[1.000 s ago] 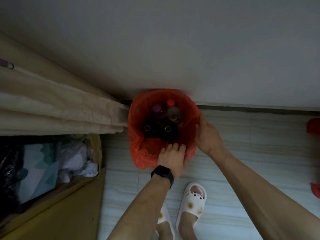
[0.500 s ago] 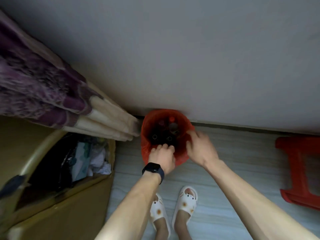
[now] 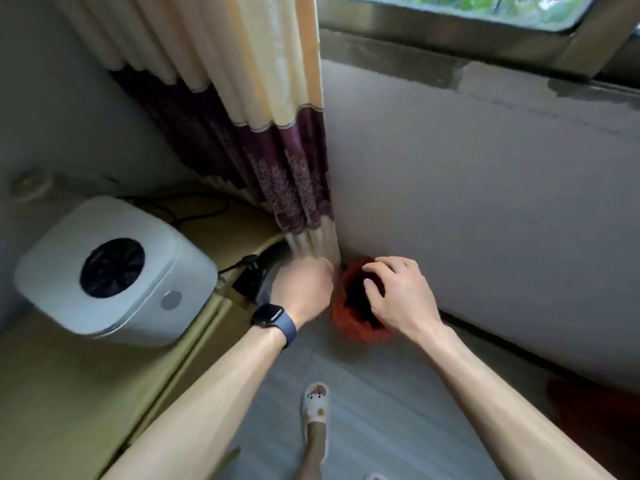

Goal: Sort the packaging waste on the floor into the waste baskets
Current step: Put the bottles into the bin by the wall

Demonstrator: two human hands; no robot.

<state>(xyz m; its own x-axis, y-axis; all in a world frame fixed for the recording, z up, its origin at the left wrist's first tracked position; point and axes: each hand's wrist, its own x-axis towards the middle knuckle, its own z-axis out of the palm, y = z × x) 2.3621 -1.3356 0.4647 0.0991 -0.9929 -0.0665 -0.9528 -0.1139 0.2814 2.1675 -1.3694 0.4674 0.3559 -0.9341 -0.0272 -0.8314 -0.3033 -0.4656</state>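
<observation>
Head view, the only view supplied.

1. Container: one waste basket (image 3: 348,320) lined with a red bag stands on the floor (image 3: 374,417), in the corner where the grey wall (image 3: 502,209) meets the hem of the curtain (image 3: 277,150). Its inside reads as a dark hollow, and the contents cannot be told apart. Part of its mouth is covered by the right hand.
2. Right hand (image 3: 401,299): above the basket mouth, palm down, fingers spread and loosely bent. It grasps nothing.
3. Left hand (image 3: 303,289): just beside the basket's left rim and against the curtain hem, with its back to the camera. The fingers are curled out of sight, so it cannot be told whether they grasp anything. A dark watch (image 3: 268,315) sits on this wrist.
4. Surroundings: a white appliance (image 3: 138,299) with a round dark grille sits on a yellowish desk (image 3: 69,393) to the left. One white slipper (image 3: 316,407) is on the floor between the forearms. A blurred red object (image 3: 595,410) lies at the lower right, well apart from the basket.
</observation>
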